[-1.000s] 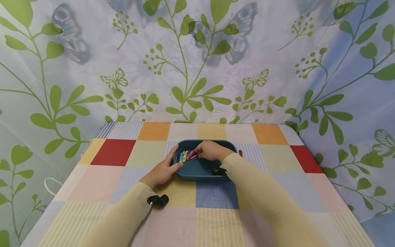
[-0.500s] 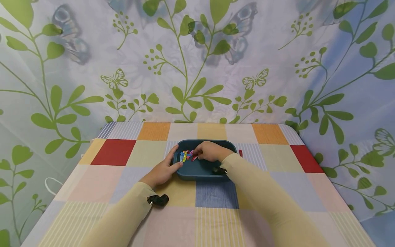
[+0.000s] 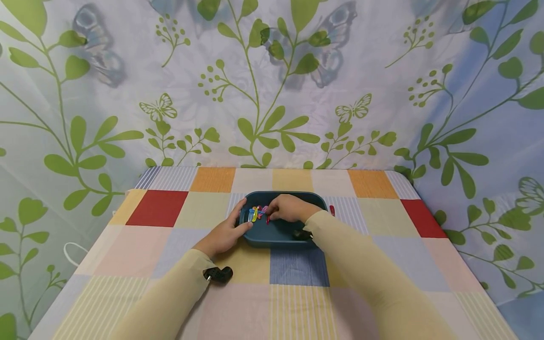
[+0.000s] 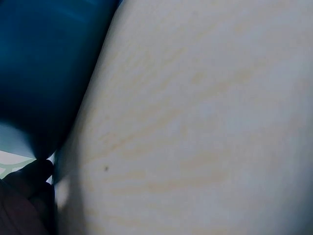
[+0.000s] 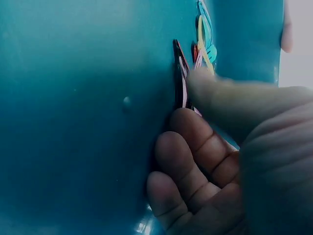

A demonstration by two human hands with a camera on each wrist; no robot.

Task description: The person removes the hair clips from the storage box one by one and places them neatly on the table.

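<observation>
Right hand (image 3: 291,208) pinching a red clip (image 3: 268,220) inside the dark teal tray (image 3: 278,231), centre of the frame.
In the head view the clip's long axis runs nearly up and down, one end pointing toward the bottom of the frame below the fingertips; in the right wrist view it stands near upright, a narrow red end pointing to the top. It looks slim and elongated, red with dark edges; the rest is hidden by thumb and fingers. Just left of it lie blue clips (image 3: 250,216) and a yellow clip (image 3: 254,215). The left hand (image 3: 222,237) grips the tray's left side, thumb at the near corner.
</observation>
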